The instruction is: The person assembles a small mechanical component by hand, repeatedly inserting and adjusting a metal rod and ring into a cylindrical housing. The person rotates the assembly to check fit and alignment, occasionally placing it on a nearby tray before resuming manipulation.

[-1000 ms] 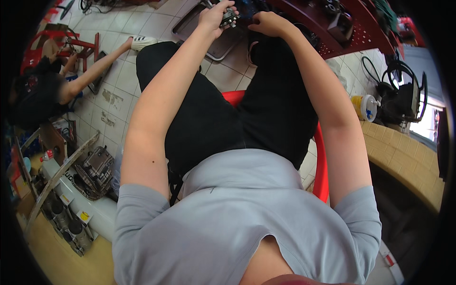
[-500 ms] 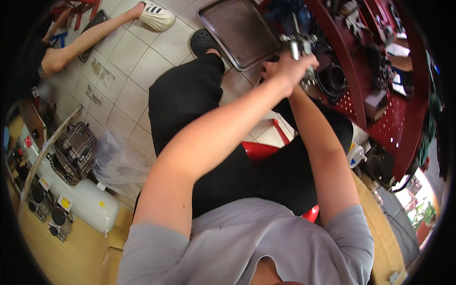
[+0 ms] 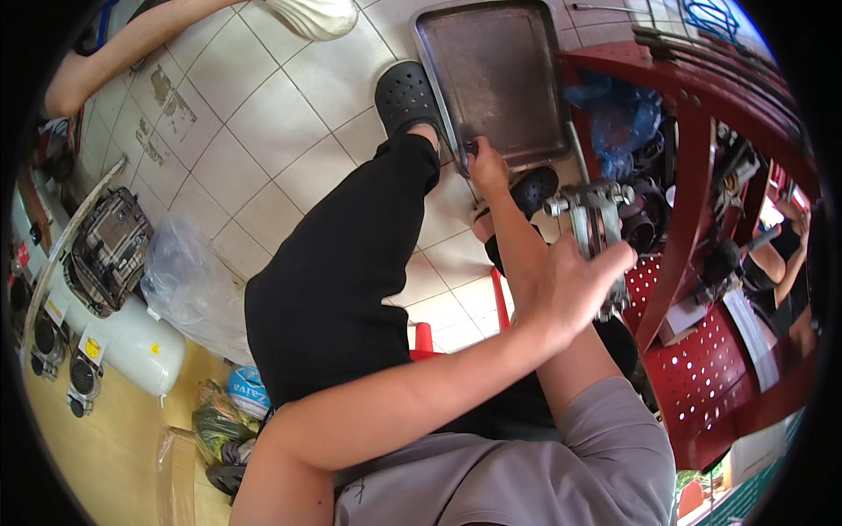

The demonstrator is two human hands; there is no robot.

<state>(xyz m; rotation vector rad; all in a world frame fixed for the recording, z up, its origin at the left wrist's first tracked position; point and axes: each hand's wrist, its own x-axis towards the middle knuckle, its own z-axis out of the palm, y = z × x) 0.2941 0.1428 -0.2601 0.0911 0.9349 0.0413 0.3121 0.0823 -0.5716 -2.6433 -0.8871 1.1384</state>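
My left hand (image 3: 574, 294) is closed around a silver metal part (image 3: 596, 223) with parallel bars and round, bolt-like ends; its fingers partly cover it. The part is held tilted above my right leg, near the red rack. Under my left forearm, my right arm crosses and reaches down and forward. At the near left corner of a worn, shallow metal tray (image 3: 495, 79) on the floor, my right hand (image 3: 488, 168) has its fingers curled on the rim. Something small and dark shows by those fingertips, too small to name.
A red metal rack (image 3: 693, 175) with tools, a blue plastic bag (image 3: 618, 118) and metal parts stands at the right. A black clog (image 3: 408, 95) is on my foot beside the tray. Leftward lie a clear plastic bag (image 3: 189, 280) and a white tank (image 3: 140, 346); another person's leg (image 3: 132, 44) extends above.
My right hand has left the metal part and moved down to the tray's corner. My left hand keeps the part, now nearer to me. The view has shifted toward the right.
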